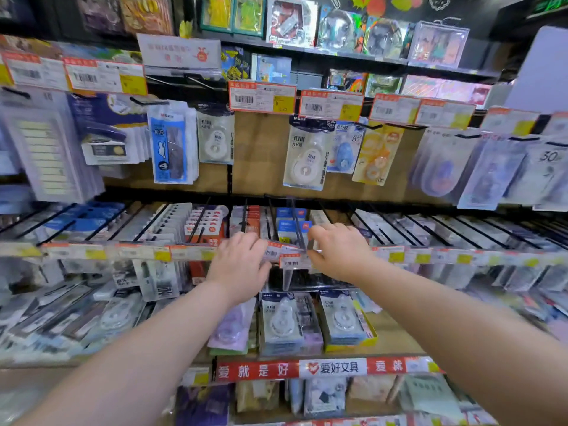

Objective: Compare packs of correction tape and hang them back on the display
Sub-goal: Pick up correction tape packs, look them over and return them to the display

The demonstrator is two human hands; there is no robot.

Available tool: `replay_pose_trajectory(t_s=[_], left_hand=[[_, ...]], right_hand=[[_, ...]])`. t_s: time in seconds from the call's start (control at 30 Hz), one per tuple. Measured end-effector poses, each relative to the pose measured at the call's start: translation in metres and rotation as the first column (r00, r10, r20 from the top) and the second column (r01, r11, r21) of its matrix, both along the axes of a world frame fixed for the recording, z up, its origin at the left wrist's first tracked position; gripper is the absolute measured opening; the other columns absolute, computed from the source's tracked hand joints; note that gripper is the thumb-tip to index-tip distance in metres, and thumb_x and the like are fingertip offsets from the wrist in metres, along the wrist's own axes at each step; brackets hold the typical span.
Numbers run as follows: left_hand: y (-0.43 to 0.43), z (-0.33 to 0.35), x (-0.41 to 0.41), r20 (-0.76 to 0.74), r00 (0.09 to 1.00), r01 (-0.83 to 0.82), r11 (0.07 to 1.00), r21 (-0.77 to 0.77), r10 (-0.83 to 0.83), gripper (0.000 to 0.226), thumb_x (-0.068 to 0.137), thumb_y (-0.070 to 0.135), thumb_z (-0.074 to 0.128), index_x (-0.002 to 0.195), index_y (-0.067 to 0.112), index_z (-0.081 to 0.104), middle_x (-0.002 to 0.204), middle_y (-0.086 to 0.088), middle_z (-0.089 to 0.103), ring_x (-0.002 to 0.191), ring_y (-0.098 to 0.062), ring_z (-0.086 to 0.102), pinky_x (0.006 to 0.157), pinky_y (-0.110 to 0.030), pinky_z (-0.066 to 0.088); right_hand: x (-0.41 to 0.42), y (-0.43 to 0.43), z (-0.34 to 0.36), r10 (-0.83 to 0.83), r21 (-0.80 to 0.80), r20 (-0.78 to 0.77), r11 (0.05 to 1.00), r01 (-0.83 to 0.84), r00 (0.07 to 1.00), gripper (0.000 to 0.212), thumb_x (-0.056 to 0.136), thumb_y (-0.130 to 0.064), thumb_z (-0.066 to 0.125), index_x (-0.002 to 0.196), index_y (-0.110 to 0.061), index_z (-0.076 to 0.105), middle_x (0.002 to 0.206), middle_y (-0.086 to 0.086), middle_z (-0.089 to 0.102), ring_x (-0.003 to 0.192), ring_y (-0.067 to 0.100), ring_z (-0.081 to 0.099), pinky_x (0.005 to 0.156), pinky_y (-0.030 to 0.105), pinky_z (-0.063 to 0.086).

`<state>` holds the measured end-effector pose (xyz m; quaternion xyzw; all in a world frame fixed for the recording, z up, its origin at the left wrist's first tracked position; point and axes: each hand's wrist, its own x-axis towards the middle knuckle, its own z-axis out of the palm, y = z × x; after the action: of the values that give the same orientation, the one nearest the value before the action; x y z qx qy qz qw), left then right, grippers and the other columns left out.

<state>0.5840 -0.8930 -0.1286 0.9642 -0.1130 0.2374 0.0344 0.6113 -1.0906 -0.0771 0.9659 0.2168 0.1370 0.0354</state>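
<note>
Closest up there's a red strip (258,370), with tape packs (281,322) standing on the shelf right behind it. Above that, both hands are up at the tag rail (396,256). The left hand (238,262) has its fingers bent over the tags, the right hand (338,252) has finger and thumb curled in at the hook (297,229) tip. Too blurry, can't tell what either one is holding. A clear pack (287,279) hangs between them, blue packs (292,224) sit further back on that hook. Higher up at the back hangs a white 30m pack (304,158).

Glossy plastic packs (282,321) — black metal hooks (299,229)
</note>
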Motion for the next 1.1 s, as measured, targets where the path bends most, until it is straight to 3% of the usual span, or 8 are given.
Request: replay_pose_trajectory(t_s=[0.07,0.17,0.3,0.43,0.53,0.67,0.83,1.1], left_hand=[[-0.001,-0.006,-0.005,0.054,0.998,0.037,0.999,0.014,-0.037,0.029,0.076,0.032,0.048,0.088,0.012,0.065,0.089,-0.005,0.064,0.08,-0.028,0.062,0.066,-0.038,0.051],[-0.006,-0.021,-0.01,0.07,0.991,0.113,0.994,0.01,-0.113,0.021,0.075,0.026,0.065,0.091,0.013,0.067,0.089,-0.003,0.065,0.08,-0.026,0.062,0.069,-0.036,0.051],[-0.017,-0.037,-0.014,-0.025,0.99,0.139,0.99,0.036,-0.138,0.022,0.077,0.032,0.05,0.081,0.016,0.066,0.08,0.002,0.064,0.073,-0.021,0.061,0.061,-0.035,0.052],[-0.024,-0.053,-0.008,-0.083,0.985,0.156,0.985,0.071,-0.15,0.017,0.073,0.032,0.059,0.076,0.017,0.066,0.076,0.002,0.063,0.069,-0.022,0.062,0.056,-0.034,0.05],[-0.032,-0.064,-0.004,-0.179,0.976,0.135,0.99,0.05,-0.124,0.018,0.084,0.03,0.06,0.089,0.014,0.065,0.09,-0.002,0.064,0.085,-0.026,0.061,0.069,-0.038,0.048],[-0.041,-0.076,0.005,-0.262,0.964,0.07,0.994,0.08,-0.047,0.031,0.096,0.037,0.039,0.114,0.017,0.055,0.117,-0.001,0.054,0.112,-0.023,0.048,0.092,-0.037,0.039],[-0.045,-0.091,0.016,-0.384,0.922,-0.005,0.992,0.124,0.053,0.038,0.096,0.039,0.037,0.125,0.019,0.05,0.127,-0.001,0.05,0.121,-0.022,0.044,0.098,-0.037,0.035],[-0.053,-0.117,0.032,-0.535,0.831,-0.09,0.985,0.146,0.155,0.046,0.095,0.041,0.039,0.135,0.017,0.04,0.132,-0.005,0.047,0.124,-0.024,0.043,0.102,-0.039,0.034]], right_hand=[[-0.009,-0.004,-0.007,-0.018,0.005,-0.029,1.0,0.018,0.999,0.034,0.095,-0.038,0.042,0.122,-0.019,0.049,0.125,0.003,0.055,0.118,0.028,0.048,0.097,0.04,0.037],[-0.019,-0.012,-0.021,-0.045,0.001,-0.046,0.999,0.045,0.998,0.035,0.096,-0.037,0.04,0.125,-0.019,0.048,0.127,0.004,0.054,0.12,0.027,0.047,0.095,0.038,0.037],[-0.024,-0.026,-0.04,-0.074,0.008,-0.097,0.997,0.075,0.992,0.035,0.096,-0.038,0.041,0.126,-0.02,0.048,0.127,0.002,0.054,0.117,0.026,0.047,0.094,0.037,0.036],[-0.023,-0.041,-0.057,-0.105,0.013,-0.147,0.994,0.108,0.984,0.037,0.096,-0.037,0.042,0.128,-0.02,0.047,0.128,0.002,0.054,0.119,0.025,0.046,0.098,0.036,0.036],[-0.02,-0.052,-0.07,-0.137,-0.013,-0.177,0.99,0.137,0.975,0.035,0.095,-0.038,0.041,0.125,-0.021,0.048,0.126,0.003,0.055,0.118,0.025,0.048,0.095,0.035,0.037],[-0.012,-0.065,-0.083,-0.147,-0.019,-0.246,0.989,0.147,0.958,0.038,0.095,-0.039,0.042,0.128,-0.021,0.048,0.128,0.003,0.055,0.119,0.025,0.048,0.096,0.035,0.037],[0.006,-0.081,-0.107,-0.184,-0.022,-0.327,0.982,0.187,0.927,0.035,0.092,-0.038,0.043,0.123,-0.024,0.048,0.127,0.002,0.056,0.116,0.026,0.051,0.095,0.039,0.042],[0.039,-0.098,-0.144,-0.193,-0.003,-0.503,0.975,0.222,0.842,0.039,0.093,-0.035,0.045,0.129,-0.021,0.045,0.127,0.004,0.055,0.113,0.025,0.054,0.09,0.035,0.048]])
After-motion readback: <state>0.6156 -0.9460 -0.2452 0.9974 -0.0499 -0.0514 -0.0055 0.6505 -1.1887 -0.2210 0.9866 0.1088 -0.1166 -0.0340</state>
